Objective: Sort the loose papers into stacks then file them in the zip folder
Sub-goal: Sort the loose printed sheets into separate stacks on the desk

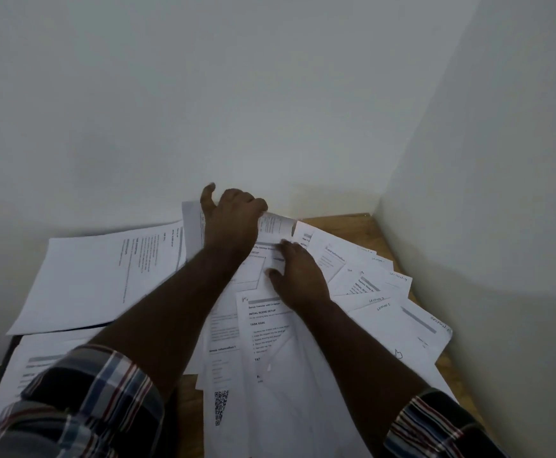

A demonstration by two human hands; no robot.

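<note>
At the far end of the wooden table [352, 223], against the wall, left hand [233, 216] curls over the top edge of a sheet [275, 226], fingers bending it up, probably peeling it off the loose papers [303, 358] to sort it. Right hand [298, 276] lies flat, fingers spread, pressing the pile just below that sheet, likely so nothing slides. Gripped sheet sits between both hands. One separate sheet [88, 276] lies left, maybe a started stack. Zip folder can't be made out.

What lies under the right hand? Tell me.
The right hand rests flat on overlapping printed papers spread over the wooden table. What lies deeper in the pile is covered.
</note>
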